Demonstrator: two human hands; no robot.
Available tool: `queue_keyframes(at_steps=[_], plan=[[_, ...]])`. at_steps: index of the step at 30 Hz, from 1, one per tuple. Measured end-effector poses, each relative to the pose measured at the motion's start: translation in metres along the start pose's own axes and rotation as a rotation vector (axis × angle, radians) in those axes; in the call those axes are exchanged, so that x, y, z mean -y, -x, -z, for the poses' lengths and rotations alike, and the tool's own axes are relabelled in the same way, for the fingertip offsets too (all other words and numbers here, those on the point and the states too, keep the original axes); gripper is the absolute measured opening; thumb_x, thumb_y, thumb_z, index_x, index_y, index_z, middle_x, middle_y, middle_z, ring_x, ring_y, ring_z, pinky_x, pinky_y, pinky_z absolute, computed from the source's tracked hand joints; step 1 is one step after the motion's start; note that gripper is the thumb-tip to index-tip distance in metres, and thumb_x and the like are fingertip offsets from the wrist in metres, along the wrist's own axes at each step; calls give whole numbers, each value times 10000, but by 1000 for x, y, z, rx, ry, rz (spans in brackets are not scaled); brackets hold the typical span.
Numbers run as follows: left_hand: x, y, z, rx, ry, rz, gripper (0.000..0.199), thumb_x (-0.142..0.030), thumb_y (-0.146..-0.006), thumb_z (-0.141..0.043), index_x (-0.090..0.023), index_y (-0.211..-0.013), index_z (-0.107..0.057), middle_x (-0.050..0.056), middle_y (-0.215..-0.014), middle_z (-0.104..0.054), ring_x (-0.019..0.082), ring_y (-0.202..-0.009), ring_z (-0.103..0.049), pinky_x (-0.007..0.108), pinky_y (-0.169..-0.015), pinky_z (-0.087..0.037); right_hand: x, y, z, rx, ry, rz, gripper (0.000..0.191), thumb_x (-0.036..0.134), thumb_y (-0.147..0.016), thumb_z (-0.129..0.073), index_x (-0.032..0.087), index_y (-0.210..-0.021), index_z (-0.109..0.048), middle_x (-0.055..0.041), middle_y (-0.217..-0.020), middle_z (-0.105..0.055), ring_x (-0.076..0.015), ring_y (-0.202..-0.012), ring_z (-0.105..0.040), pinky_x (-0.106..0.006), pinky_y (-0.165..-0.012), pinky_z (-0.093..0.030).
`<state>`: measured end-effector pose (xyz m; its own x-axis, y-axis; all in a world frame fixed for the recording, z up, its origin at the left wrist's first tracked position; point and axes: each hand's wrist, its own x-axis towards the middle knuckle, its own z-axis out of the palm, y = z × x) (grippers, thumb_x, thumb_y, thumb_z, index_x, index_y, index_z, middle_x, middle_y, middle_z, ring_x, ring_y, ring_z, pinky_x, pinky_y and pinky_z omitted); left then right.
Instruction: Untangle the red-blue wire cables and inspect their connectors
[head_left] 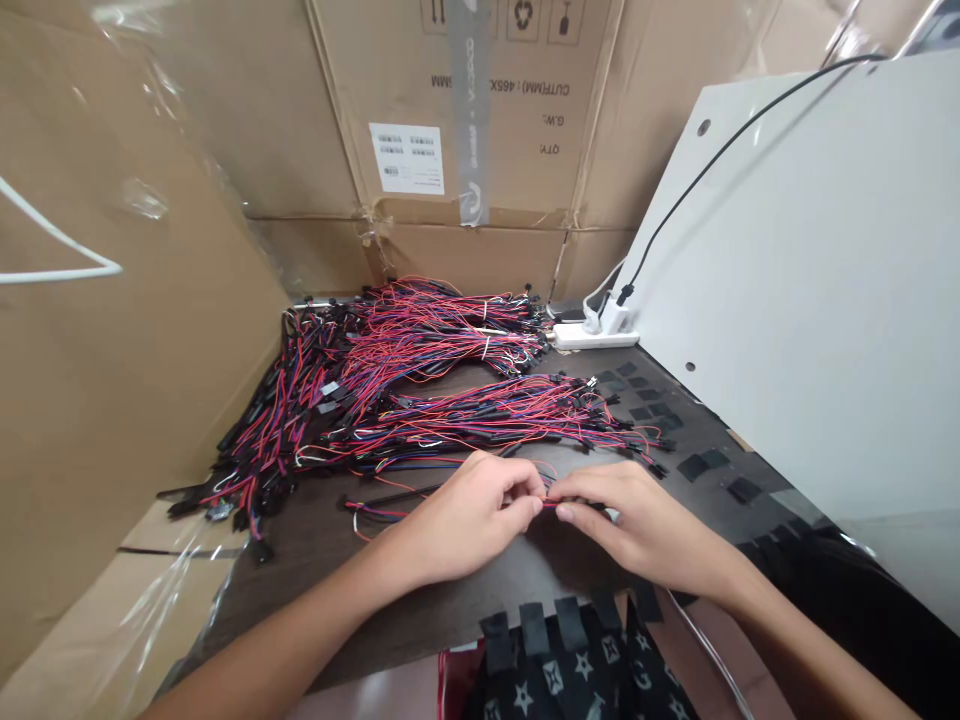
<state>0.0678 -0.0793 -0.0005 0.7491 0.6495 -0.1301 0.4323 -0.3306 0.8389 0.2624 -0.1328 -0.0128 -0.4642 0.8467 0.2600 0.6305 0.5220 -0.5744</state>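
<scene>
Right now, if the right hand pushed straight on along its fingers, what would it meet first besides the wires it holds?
Probably the left hand, which faces it across the held wires; exact depth is unclear.

Left hand [476, 510] and right hand [634, 515] both pinching some skinny wires [550, 503], fingertips super close together. Whole heap of red, blue and black cables [435, 350] on the dark desk [480, 590] behind, plus a white power strip [592, 338] and little black patches [703, 463] off to the right.
</scene>
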Motion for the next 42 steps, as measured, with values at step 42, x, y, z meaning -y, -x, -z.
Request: queue_keyframes(at_steps=[42], plan=[[7,1,21,89,35,133,184,-135,-733,-452,-146,-813,-618,-16,-610,-578,113,-567,-507,207,-545,-377,-18,17,23,51,34,-177,174,191,-905,-457,183,-799,-595,-48,-822,-690,-157,-738,-620,-270,-686,-465]])
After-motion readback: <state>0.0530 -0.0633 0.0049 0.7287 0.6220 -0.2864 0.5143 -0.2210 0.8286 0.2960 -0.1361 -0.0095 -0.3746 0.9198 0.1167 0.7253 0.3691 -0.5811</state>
